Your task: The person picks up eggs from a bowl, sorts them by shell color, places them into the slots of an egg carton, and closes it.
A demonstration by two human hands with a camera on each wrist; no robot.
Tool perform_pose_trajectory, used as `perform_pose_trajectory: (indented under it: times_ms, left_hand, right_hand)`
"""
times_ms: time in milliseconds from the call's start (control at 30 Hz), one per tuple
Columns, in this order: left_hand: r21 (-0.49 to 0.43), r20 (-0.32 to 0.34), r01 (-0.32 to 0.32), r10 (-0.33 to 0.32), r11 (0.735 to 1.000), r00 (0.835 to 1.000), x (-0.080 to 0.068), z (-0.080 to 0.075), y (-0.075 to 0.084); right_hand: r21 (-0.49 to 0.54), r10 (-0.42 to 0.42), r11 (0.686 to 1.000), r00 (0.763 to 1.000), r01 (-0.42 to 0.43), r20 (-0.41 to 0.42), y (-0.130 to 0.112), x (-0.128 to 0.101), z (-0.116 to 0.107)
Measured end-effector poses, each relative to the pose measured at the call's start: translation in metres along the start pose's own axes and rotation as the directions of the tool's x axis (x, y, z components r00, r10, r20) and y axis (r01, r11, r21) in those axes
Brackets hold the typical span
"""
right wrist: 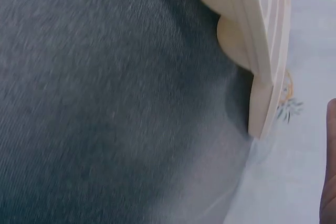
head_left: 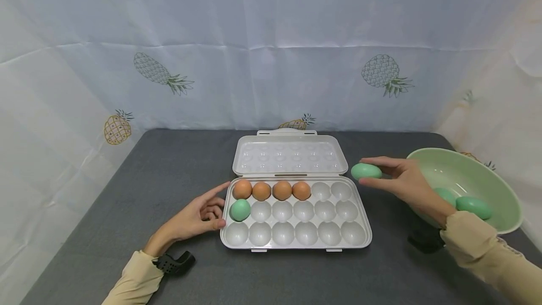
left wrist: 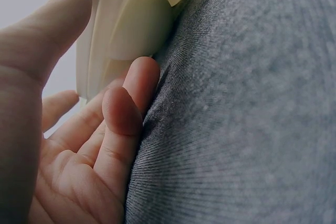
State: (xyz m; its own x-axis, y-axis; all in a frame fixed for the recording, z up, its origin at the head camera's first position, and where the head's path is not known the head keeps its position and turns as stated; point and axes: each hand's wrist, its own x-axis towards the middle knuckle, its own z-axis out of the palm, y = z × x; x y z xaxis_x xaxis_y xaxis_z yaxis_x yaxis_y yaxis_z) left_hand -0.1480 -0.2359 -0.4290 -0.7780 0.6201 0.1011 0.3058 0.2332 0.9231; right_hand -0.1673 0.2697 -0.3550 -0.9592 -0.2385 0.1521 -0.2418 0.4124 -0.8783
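Thumb and fingertips of my right hand [head_left: 400,180] pinch a green egg [head_left: 366,171], held just right of the egg tray's lid [head_left: 292,154]. The white egg tray [head_left: 294,247] lies with its lid folded back. In its back row sit several brown eggs [head_left: 282,190], filling from the left. One green egg [head_left: 240,210] occupies the leftmost cup of the middle row. Against the tray's left side rests my left hand [head_left: 199,215], index finger extended along the edge, thumb at the rim, other fingers loosely bent. The left wrist view shows that thumb [left wrist: 58,19] by the rim.
A light green bowl [head_left: 499,187] stands at the right, under and behind my right forearm, with two green eggs [head_left: 474,207] visible inside. A dark grey cloth [head_left: 190,154] covers the table. Behind it hangs a pale curtain [head_left: 271,79] printed with pineapples.
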Motion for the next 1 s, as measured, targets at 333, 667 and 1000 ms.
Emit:
perform_pose_trajectory:
  times_ms: [333, 667, 1000]
  left_hand:
    - [0.007, -0.012, 0.023, -0.023, 1.000, 1.000, 0.000, 0.000, 0.001]
    - [0.009, -0.019, 0.039, -0.039, 0.999, 0.999, 0.000, 0.001, 0.002]
    - [0.015, -0.020, 0.047, -0.047, 0.999, 0.999, 0.000, 0.000, 0.002]
  right_hand:
    - [0.056, -0.068, 0.996, 0.996, 0.064, 0.060, -0.001, 0.012, 0.022]
    - [0.143, -0.147, 0.981, 0.982, 0.130, 0.119, -0.005, 0.027, 0.051]
    - [0.192, -0.105, 0.979, 0.979, 0.070, 0.176, -0.018, 0.034, 0.071]
